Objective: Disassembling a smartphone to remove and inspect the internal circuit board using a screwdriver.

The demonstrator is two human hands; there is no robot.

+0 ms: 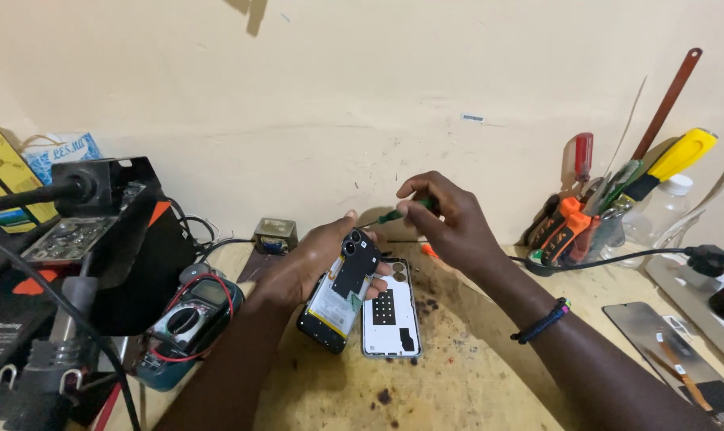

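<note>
Green-handled screwdriver [395, 214] pinched in right hand [449, 227]; left hand [310, 267] cradles the opened phone [342, 291] tilted.

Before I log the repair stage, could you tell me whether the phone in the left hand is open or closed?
Open. The phone in the left hand shows its battery and black inner board, and its back cover lies apart on the workbench.

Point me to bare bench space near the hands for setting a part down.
Bare bench lies in front of the back cover, between both forearms. A smaller patch sits between right forearm and the loose screen. Crowded: left side around the multimeter, and back right by the tool holder. Left hand holds the opened phone.
</note>
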